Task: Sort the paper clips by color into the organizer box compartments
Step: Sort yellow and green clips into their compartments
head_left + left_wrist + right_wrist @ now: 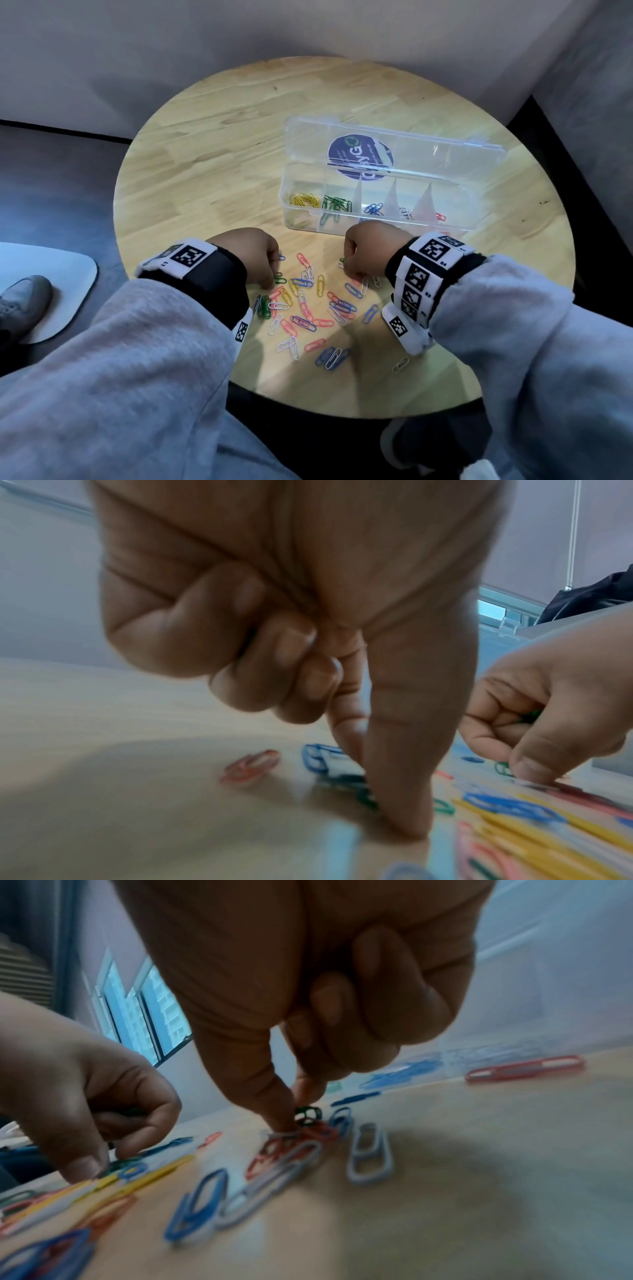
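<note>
Hands work scattered coloured wire paper clips (303,308): left hand (255,255) and right hand (368,251) each pinching green clips, gathering one colour for the clear plastic organizer box (460,205).

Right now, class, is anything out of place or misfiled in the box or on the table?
Nothing misfiled: each compartment of the box holds one colour. One white clip lies apart from the pile, near the table edge.

Mixed-colour paper clips (308,308) scattered before open, seemingly five-compartment organizer box (376,202).
</note>
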Tool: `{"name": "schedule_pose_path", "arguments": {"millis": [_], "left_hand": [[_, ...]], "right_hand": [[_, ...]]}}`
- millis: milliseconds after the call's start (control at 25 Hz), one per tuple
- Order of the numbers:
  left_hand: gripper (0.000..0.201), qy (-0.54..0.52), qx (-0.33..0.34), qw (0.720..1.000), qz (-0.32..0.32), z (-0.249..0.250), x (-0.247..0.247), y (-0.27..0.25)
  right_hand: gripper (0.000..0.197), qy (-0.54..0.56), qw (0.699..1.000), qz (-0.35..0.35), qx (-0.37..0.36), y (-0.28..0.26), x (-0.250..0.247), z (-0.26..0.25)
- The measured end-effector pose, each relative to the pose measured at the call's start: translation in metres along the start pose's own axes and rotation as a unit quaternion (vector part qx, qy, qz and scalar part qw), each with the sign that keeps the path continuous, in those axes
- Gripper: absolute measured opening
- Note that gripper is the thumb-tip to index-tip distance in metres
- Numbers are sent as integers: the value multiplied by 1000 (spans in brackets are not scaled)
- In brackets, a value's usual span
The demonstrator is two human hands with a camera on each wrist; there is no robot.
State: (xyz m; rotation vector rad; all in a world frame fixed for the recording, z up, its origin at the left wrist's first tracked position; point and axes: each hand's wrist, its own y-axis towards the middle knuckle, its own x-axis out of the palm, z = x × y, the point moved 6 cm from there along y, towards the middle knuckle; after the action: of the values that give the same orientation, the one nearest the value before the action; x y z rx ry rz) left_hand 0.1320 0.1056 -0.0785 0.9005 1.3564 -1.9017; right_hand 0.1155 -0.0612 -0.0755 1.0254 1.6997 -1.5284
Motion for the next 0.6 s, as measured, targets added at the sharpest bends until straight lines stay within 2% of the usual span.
{"name": "schedule_pose_path", "arguments": {"millis": [80,120,200,280,360,440,520,600], "left_hand": [[29,6,0,1000,10,0,0,1],[29,9,1,1000,10,-1,0,1],[22,14,1,1000,0,0,1,0],[14,20,-3,1000,-11,1,3,1],[8,32,-9,999,-10,3,4,1],[7,51,-12,999,-6,4,5,2],[20,65,-14,998,-12,6,7,2],[26,64,-14,998,-19,7,9,3]], "right_hand": [[6,42,999,1,0,-1,1,5],[6,62,998,0,1,-2,1,8],[19,115,993,-9,14,-5,1,16],[22,197,980,-17,31,-8,0,25],[17,313,948,-36,47,-9,4,31],[18,429,900,-56,52,-9,10,31],[22,500,861,-73,52,-8,15,28],[24,539,836,-92,50,-10,19,23]]}}
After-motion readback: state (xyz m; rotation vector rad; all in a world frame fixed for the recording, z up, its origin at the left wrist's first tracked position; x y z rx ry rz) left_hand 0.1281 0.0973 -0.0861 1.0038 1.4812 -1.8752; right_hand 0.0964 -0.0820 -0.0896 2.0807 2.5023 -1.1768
